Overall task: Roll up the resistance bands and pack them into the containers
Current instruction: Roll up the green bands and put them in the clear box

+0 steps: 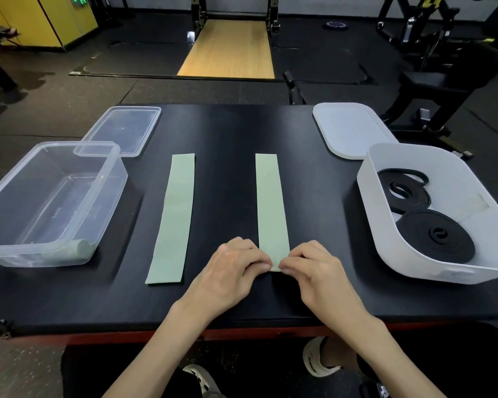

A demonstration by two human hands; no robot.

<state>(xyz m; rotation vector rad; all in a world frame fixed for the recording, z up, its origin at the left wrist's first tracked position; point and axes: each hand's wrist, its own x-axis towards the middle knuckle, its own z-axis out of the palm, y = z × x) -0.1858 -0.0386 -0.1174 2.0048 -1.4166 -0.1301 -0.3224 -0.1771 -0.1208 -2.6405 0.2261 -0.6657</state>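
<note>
Two pale green resistance bands lie flat and lengthwise on the black table. The left green band is untouched. My left hand and my right hand both pinch the near end of the right green band, fingertips meeting at its edge. A clear plastic container on the left holds one rolled green band in its near corner. A white container on the right holds two rolled black bands.
A clear lid lies behind the clear container, and a white lid lies behind the white one. Gym machines and a bench stand on the dark floor beyond the table. My shoes show below the table's near edge.
</note>
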